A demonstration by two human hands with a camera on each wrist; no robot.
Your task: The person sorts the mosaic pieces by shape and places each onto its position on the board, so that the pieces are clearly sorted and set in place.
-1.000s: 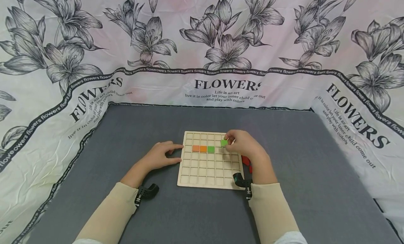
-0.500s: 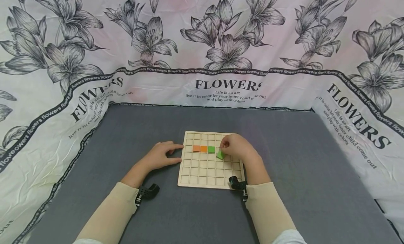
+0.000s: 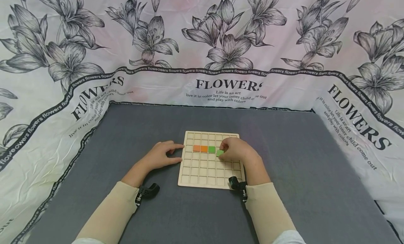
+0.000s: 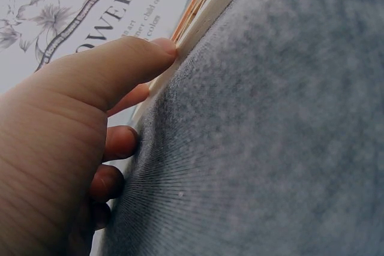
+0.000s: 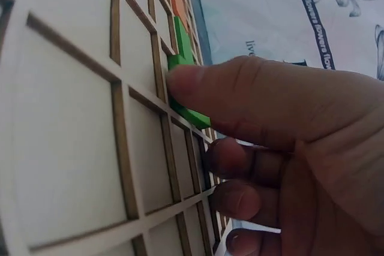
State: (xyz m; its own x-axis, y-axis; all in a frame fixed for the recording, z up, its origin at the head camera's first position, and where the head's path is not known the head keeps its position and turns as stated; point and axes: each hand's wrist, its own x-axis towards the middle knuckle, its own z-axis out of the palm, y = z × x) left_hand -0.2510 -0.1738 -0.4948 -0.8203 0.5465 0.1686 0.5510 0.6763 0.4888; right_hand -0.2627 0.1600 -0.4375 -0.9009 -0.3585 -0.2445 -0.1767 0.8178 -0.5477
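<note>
A light wooden grid board (image 3: 202, 172) lies flat on the grey table. Two orange tiles (image 3: 200, 148) and a green tile (image 3: 211, 149) sit side by side in one row of it. The right hand (image 3: 237, 150) pinches another green tile (image 3: 220, 153) just right of and slightly nearer than that row; in the right wrist view the thumb presses the held green tile (image 5: 191, 116) against the grid. The left hand (image 3: 160, 155) touches the board's left edge with thumb and a finger, fingers fairly straight; the left wrist view shows the thumb of the left hand (image 4: 78, 100) on the edge.
The grey table (image 3: 151, 121) spreads around the board, with a flower-printed cloth (image 3: 151, 86) rising behind it and at both sides. A black wrist camera (image 3: 149, 191) is on the left wrist and another black camera (image 3: 236, 183) overlaps the board's lower right corner.
The right hand has moved left and nearer with its green tile, which was tilted half a second ago and now lies flatter by the row. The left hand has stayed at the board's edge.
</note>
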